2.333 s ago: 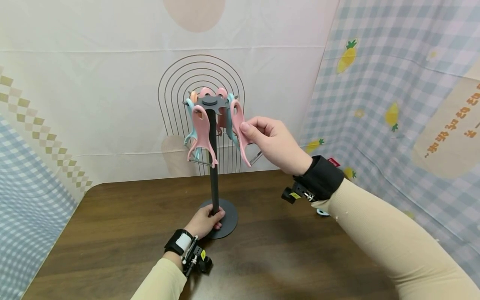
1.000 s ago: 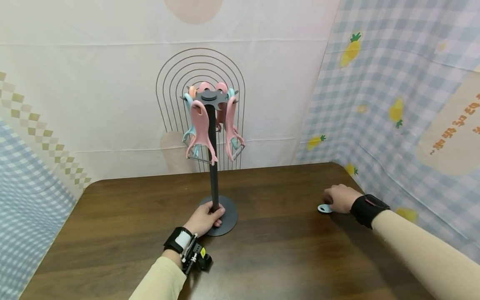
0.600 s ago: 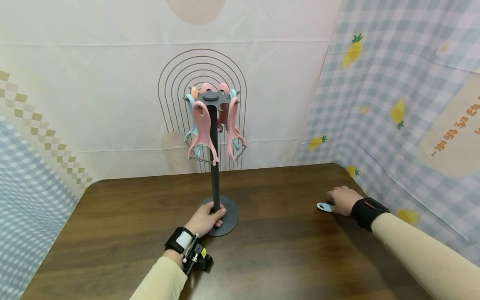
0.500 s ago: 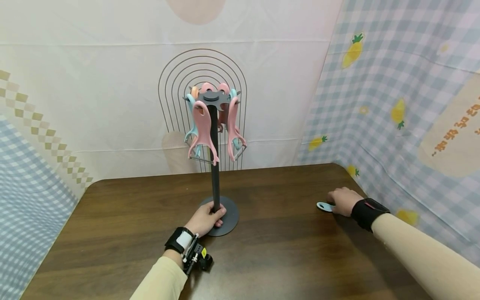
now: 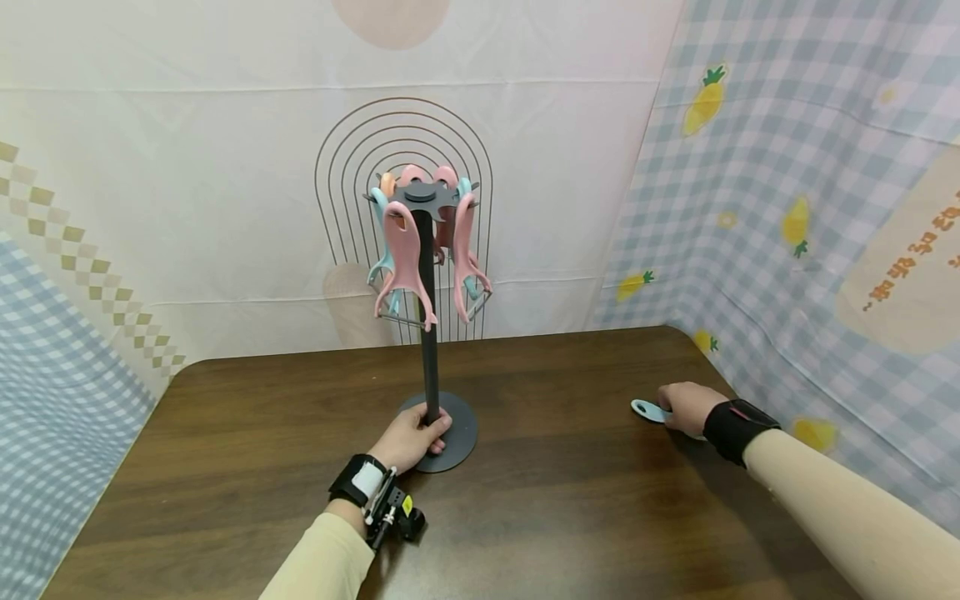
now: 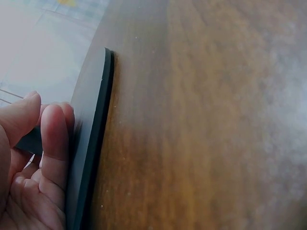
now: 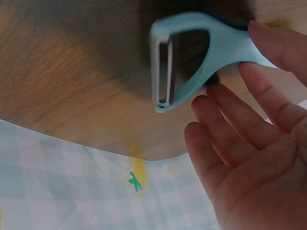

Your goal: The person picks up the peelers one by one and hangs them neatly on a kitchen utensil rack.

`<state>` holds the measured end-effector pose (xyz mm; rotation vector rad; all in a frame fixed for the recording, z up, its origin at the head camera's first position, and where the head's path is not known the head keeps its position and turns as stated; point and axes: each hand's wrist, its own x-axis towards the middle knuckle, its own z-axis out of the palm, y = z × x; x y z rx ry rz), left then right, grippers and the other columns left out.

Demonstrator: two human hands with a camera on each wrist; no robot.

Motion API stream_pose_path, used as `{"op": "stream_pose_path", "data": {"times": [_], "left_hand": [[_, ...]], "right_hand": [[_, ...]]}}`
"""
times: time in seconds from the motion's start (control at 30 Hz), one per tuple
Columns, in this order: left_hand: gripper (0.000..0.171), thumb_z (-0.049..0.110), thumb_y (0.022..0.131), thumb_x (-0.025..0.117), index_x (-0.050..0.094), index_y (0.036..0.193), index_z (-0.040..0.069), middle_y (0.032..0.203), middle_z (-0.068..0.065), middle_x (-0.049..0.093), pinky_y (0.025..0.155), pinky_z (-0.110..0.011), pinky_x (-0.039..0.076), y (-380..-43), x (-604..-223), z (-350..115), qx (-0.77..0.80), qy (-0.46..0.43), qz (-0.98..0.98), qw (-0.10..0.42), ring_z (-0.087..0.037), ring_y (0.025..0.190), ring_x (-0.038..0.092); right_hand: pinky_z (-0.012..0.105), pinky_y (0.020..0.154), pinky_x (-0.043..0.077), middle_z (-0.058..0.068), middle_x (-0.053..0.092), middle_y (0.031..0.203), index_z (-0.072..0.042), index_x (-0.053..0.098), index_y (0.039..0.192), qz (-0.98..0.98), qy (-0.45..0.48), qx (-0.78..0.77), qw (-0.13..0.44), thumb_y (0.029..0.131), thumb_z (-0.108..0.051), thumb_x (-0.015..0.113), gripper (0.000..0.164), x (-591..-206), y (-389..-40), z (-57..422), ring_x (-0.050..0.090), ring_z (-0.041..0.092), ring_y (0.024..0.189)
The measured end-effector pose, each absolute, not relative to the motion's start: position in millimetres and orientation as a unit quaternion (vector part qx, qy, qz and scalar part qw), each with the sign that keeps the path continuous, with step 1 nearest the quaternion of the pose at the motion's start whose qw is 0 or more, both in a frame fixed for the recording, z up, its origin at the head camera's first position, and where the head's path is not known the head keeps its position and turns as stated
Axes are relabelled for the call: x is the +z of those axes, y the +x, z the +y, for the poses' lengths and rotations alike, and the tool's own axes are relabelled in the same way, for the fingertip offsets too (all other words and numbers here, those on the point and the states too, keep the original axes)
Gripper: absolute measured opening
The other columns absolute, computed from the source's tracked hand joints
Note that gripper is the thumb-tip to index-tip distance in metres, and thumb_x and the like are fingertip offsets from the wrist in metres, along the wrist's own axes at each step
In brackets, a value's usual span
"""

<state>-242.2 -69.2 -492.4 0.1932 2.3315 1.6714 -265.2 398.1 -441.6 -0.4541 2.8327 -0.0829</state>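
In the head view my left hand (image 5: 406, 440) grips the dark pole (image 5: 430, 358) of an upright stand, low down near its round base (image 5: 462, 429). Pink peelers (image 5: 402, 250), light blue peelers (image 5: 378, 218) and an orange peeler (image 5: 387, 183) hang by their handle holes from hooks at the stand's top. Over at the right, my right hand (image 5: 692, 407) is at the table with another light blue peeler (image 5: 648, 411), its handle end poking out. The right wrist view shows this peeler (image 7: 230, 45) pinched between thumb and index finger, its metal blade uncovered and the other fingers loosely extended.
The brown wooden table (image 5: 247, 467) has a rounded back edge. A white printed cloth (image 5: 187, 208) hangs behind it, and a blue checked cloth (image 5: 750, 275) closes the right side near my right hand. Another checked cloth (image 5: 60, 400) hangs at the left.
My right hand has let go of a pink peeler, which hangs on the stand, and moved down and right to the blue peeler, which has shifted slightly. My left hand stays on the pole.
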Motion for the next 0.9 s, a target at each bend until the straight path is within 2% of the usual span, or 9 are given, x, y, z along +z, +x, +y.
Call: {"op": "stream_pose_path", "data": {"times": [0.4,0.9], "left_hand": [[0.021,0.020,0.099,0.057,0.060,0.109,0.002,0.082,-0.010,0.062,0.067,-0.031,0.054,-242.9,-492.2,-70.4,0.566,0.071,0.811,0.134,-0.016,0.070,0.062],[0.021,0.020,0.099,0.058,0.061,0.109,0.002,0.084,-0.010,0.062,0.068,-0.030,0.054,-243.7,-492.4,-70.7,0.568,0.071,0.809,0.135,-0.016,0.071,0.062]], "right_hand": [[0.036,0.061,0.044,0.003,0.058,0.079,-0.003,0.061,0.091,0.978,-0.152,-0.028,0.137,0.083,-0.009,0.074,0.017,-430.8,-259.7,389.5,0.052,0.018,0.068],[0.035,0.058,0.042,-0.001,0.053,0.073,-0.008,0.058,0.086,0.986,-0.137,-0.016,0.098,0.082,-0.007,0.073,0.016,-438.1,-261.8,388.7,0.049,0.016,0.065]]}}
